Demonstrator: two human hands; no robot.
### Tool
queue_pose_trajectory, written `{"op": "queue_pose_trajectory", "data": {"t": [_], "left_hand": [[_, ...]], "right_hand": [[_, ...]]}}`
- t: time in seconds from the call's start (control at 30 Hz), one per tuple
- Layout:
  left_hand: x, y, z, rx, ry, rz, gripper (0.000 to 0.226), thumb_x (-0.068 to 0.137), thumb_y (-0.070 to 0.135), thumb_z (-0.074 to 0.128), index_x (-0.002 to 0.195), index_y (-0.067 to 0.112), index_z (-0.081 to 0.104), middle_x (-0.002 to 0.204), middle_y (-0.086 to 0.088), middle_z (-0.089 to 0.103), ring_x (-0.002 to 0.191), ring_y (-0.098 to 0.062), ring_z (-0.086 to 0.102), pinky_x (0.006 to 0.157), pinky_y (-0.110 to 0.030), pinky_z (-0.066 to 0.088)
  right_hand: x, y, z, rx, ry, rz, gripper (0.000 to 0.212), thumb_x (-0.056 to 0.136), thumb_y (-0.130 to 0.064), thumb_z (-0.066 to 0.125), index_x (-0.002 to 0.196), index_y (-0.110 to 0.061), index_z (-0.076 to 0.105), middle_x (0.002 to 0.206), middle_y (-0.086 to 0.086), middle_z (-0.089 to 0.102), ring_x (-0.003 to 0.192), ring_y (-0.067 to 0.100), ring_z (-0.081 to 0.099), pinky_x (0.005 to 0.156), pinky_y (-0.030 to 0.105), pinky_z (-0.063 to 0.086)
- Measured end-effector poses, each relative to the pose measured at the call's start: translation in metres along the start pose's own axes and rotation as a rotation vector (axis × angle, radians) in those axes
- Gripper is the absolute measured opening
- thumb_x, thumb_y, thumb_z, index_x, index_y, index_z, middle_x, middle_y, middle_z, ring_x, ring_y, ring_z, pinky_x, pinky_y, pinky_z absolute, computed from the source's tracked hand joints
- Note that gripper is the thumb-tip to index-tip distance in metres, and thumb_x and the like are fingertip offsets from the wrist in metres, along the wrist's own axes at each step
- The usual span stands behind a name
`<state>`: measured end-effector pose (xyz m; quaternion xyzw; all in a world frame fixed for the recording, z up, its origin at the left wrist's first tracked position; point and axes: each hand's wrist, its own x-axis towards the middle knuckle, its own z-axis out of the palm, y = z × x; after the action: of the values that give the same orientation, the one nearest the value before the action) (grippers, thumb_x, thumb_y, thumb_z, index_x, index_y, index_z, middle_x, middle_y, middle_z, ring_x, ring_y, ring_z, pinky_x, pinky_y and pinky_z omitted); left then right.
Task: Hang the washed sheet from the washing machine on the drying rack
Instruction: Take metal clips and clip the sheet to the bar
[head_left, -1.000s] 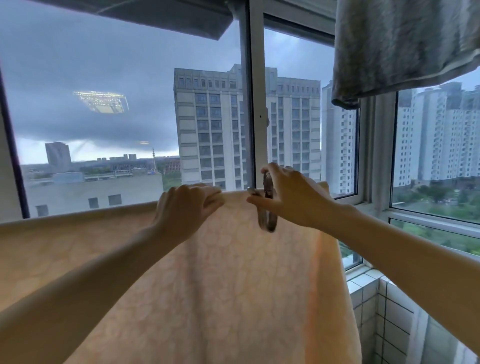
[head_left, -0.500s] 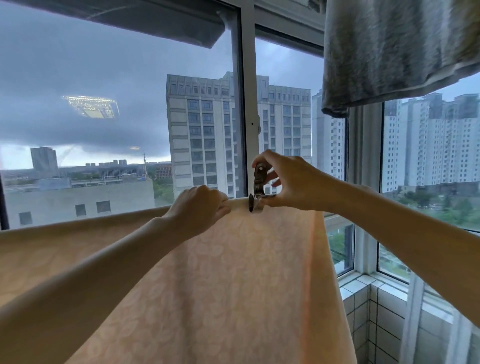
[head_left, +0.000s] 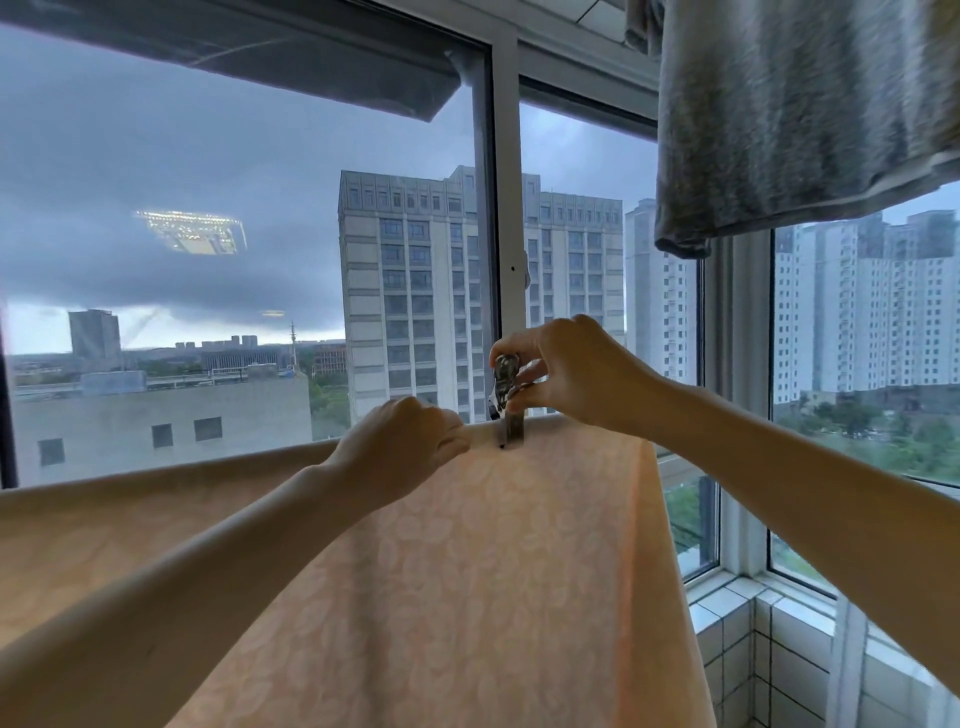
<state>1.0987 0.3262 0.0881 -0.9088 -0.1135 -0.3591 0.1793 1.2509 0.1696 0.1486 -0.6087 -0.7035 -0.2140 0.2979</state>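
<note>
A pale peach sheet (head_left: 467, 571) with a faint floral pattern hangs draped over a rail that it hides, and it fills the lower half of the view. My left hand (head_left: 400, 447) grips the sheet's top fold. Just to its right, my right hand (head_left: 566, 379) pinches a metal clothes clip (head_left: 508, 400). The clip stands upright and its jaws sit over the top edge of the sheet.
A grey towel (head_left: 795, 119) hangs overhead at the upper right. Large windows with a white frame (head_left: 506, 208) stand close behind the sheet. A white tiled ledge (head_left: 743, 623) runs below the window at the lower right.
My right hand has turned the clip from hanging in front of the sheet to upright, and pushed its jaws down over the sheet's top edge. My left hand has kept its grip.
</note>
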Motion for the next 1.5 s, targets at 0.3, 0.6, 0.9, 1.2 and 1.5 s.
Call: {"op": "queue_pose_trajectory", "data": {"t": [0.3, 0.6, 0.9, 1.2, 1.5], "left_hand": [[0.001, -0.005, 0.002, -0.028, 0.020, -0.008, 0.025, 0.095, 0.041, 0.053, 0.090, 0.021, 0.068, 0.074, 0.012, 0.067, 0.063, -0.001, 0.062, 0.065, -0.014, 0.052], [0.002, -0.007, 0.006, -0.008, 0.017, -0.035, 0.022, 0.095, 0.040, 0.055, 0.089, 0.022, 0.066, 0.072, 0.012, 0.065, 0.062, -0.001, 0.061, 0.063, -0.013, 0.046], [0.002, -0.008, 0.009, 0.043, 0.035, -0.049, 0.019, 0.093, 0.040, 0.057, 0.089, 0.024, 0.065, 0.072, 0.012, 0.063, 0.062, -0.003, 0.058, 0.062, -0.015, 0.042], [0.002, -0.012, 0.010, 0.024, 0.017, -0.073, 0.023, 0.094, 0.044, 0.053, 0.089, 0.025, 0.066, 0.073, 0.012, 0.065, 0.062, -0.002, 0.060, 0.064, -0.021, 0.052], [0.004, -0.013, 0.007, -0.033, 0.014, -0.111, 0.051, 0.090, 0.063, 0.033, 0.077, 0.027, 0.067, 0.062, 0.012, 0.063, 0.056, 0.000, 0.059, 0.061, -0.025, 0.054]], "right_hand": [[0.010, 0.018, 0.018, 0.156, -0.063, 0.085, 0.058, 0.070, -0.017, 0.083, 0.122, -0.014, 0.059, 0.118, 0.003, 0.065, 0.090, 0.007, 0.069, 0.089, 0.027, 0.054], [0.010, 0.035, 0.021, 0.292, -0.135, 0.210, 0.086, 0.074, -0.018, 0.080, 0.146, -0.013, 0.034, 0.136, 0.008, 0.053, 0.105, 0.014, 0.063, 0.098, 0.034, 0.050], [0.008, 0.038, 0.027, 0.404, -0.167, 0.249, 0.100, 0.079, -0.012, 0.076, 0.153, -0.016, 0.009, 0.146, 0.013, 0.042, 0.113, 0.017, 0.058, 0.082, 0.017, 0.052], [-0.001, 0.096, 0.064, -0.132, -0.077, 0.153, 0.020, 0.089, -0.002, 0.057, 0.106, -0.008, 0.067, 0.096, 0.005, 0.070, 0.083, 0.013, 0.065, 0.084, 0.030, 0.056], [0.000, 0.110, 0.056, -0.133, 0.019, 0.049, 0.013, 0.090, -0.015, 0.064, 0.098, -0.011, 0.073, 0.093, -0.001, 0.073, 0.078, 0.005, 0.066, 0.080, 0.017, 0.053]]}}
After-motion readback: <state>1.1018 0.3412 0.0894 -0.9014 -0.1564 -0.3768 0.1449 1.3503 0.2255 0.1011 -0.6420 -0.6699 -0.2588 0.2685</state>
